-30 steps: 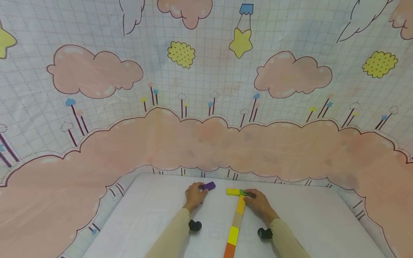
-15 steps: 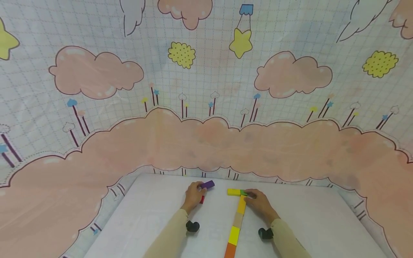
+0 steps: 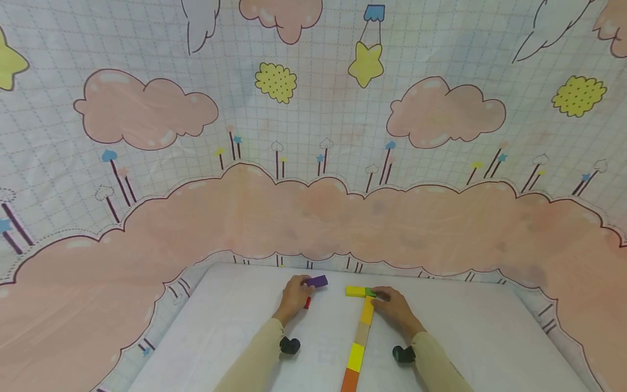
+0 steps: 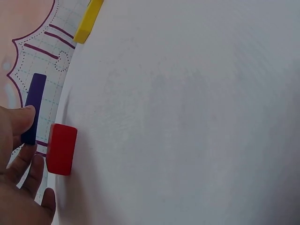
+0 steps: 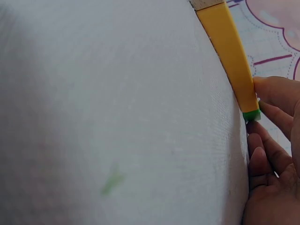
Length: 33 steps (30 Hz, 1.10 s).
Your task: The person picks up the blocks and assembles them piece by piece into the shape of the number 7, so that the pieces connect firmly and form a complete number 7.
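My left hand (image 3: 295,296) pinches a purple block (image 3: 317,281) between thumb and fingers, above the far part of the table. Below those fingers a red block (image 4: 62,149) sits on the table, partly covered by the hand in the head view. My right hand (image 3: 394,307) holds a small green block (image 5: 252,115) at the far end of a row, its thumb by the adjoining orange-yellow block (image 5: 229,56). To the left of the green block lies a yellow block (image 3: 355,291), end to end with it. Much of the green block is hidden by fingers.
From the orange-yellow block the row runs toward me through a tan block (image 3: 361,334), a bright yellow block (image 3: 356,357) and an orange block (image 3: 350,379). A white cover lies over the table (image 3: 206,326). Behind its far edge hangs a patterned cloth (image 3: 313,218).
My left hand has shifted slightly left with the purple block, and the red block has come into view below it. The right hand stays at the green block.
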### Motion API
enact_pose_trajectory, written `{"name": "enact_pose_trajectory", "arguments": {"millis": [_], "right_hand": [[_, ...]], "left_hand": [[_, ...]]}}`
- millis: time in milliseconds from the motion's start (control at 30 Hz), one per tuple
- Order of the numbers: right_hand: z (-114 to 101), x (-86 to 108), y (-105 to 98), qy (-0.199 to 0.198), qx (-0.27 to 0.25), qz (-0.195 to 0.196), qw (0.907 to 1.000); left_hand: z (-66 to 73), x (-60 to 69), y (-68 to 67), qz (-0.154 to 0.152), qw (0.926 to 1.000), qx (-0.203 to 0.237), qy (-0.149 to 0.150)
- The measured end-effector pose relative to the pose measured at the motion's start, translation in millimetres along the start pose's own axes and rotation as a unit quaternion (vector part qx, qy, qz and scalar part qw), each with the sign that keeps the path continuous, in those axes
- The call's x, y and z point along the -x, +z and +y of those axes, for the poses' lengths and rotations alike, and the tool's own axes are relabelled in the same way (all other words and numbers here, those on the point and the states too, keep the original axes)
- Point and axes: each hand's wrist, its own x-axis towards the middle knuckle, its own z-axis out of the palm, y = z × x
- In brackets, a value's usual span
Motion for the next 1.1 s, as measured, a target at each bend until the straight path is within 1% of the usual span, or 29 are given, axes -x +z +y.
{"name": "enact_pose_trajectory", "arguments": {"millis": [200, 433, 533, 667, 867, 1100], "right_hand": [[-0.4, 0.5, -0.4, 0.006, -0.003, 0.003, 1.0], [-0.7, 0.2, -1.1, 0.015, -0.01, 0.0, 0.9998], [-2.2, 0.4, -1.1, 0.019, -0.015, 0.0, 0.9997], [-2.5, 0.5, -1.2, 0.01, -0.011, 0.002, 0.9999], [-1.3, 1.2, -1.8, -0.001, -0.005, 0.003, 1.0], [-0.4, 1.8, 0.1, 0.011, -0.013, 0.001, 0.9999]], "left_hand": [[0.0, -0.3, -0.1, -0.024, 0.999, -0.009, 0.035], [5.2, -0.7, 1.0, -0.049, 0.9975, -0.004, 0.051], [7.6, -0.8, 1.9, -0.057, 0.9971, -0.011, 0.05], [10.8, -0.5, 1.7, -0.064, 0.997, -0.015, 0.042], [15.3, -1.1, 1.7, -0.074, 0.9961, -0.015, 0.045], [13.7, -3.5, 7.9, -0.083, 0.9954, -0.014, 0.047]]}}
